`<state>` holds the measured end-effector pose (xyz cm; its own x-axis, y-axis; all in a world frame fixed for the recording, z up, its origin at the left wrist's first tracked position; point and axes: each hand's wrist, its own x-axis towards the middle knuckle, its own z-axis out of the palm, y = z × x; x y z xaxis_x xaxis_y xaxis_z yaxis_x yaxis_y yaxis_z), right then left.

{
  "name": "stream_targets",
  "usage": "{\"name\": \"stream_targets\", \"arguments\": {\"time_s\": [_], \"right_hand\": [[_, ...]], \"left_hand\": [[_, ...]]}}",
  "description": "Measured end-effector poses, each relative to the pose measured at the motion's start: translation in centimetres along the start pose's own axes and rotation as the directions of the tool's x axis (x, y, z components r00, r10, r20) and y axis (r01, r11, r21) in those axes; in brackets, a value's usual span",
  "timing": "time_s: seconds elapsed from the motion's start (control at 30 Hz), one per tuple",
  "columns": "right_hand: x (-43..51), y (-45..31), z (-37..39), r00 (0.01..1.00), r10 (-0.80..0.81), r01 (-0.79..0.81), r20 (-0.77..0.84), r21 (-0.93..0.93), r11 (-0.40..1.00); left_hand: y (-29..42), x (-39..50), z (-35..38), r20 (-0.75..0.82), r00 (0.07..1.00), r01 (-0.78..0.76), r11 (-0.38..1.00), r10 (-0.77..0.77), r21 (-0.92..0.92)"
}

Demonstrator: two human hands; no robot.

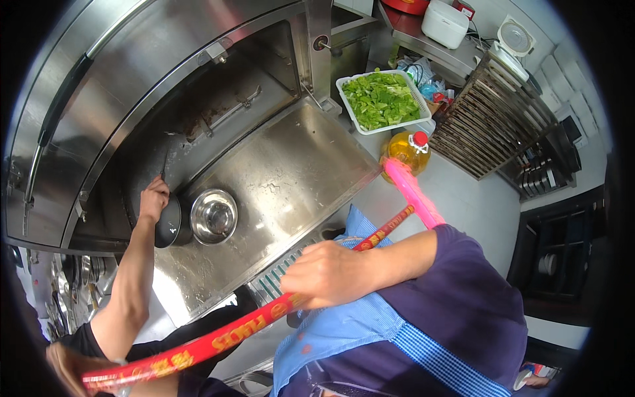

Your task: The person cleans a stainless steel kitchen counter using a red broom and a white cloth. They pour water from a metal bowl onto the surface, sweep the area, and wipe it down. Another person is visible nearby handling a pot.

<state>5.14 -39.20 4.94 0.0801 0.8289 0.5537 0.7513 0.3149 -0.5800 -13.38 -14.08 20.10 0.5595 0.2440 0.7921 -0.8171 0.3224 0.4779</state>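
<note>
My right hand (322, 273) grips the red handle (238, 327) of a broom, which bears yellow writing and slants across my body. The broom's pink head (412, 191), with pink bristles, is up beyond my right forearm, overlapping an oil bottle (403, 149) in view. My left hand (67, 367) is blurred at the lower left rim, by the handle's near end; its wrist wears a band. The handle end partly covers it, so whether its fingers close on it is unclear. A blue apron (327, 332) hangs in front of me.
Another person's hand (155, 198) holds a thin tool inside an open steel cabinet (233, 79), beside a dark pan (168, 226). A steel bowl (214, 217) sits on the steel surface (292, 164). Around are a white basket (421, 119) of chopped greens, a slatted rack (491, 114) and a floor grate (278, 278).
</note>
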Motion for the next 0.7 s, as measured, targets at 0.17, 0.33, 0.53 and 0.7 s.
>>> {"name": "stream_targets", "arguments": {"time_s": [0.17, 0.33, 0.53, 0.7], "right_hand": [[-5.8, 2.8, -1.9, 0.943, 0.334, -0.330, -0.005, -0.163, 0.930], [-11.7, 7.9, -3.5, 0.790, 0.591, -0.612, -0.165, -0.278, 0.740], [-17.7, 14.4, -5.5, 0.670, 0.652, -0.741, -0.354, -0.268, 0.616], [-22.0, 21.6, -7.7, 0.640, 0.633, -0.737, -0.436, -0.118, 0.665]], "left_hand": [[-5.4, 3.1, -0.1, 0.056, 0.986, 0.164, 0.980, -0.158, -0.109], [-14.9, 2.2, 1.9, 0.148, 0.936, 0.332, 0.941, -0.319, -0.069], [-28.0, -0.2, 7.6, 0.039, 0.807, 0.572, 0.796, -0.589, 0.200], [-37.8, -1.5, 11.6, 0.049, 0.603, 0.770, 0.598, -0.796, 0.223]]}}
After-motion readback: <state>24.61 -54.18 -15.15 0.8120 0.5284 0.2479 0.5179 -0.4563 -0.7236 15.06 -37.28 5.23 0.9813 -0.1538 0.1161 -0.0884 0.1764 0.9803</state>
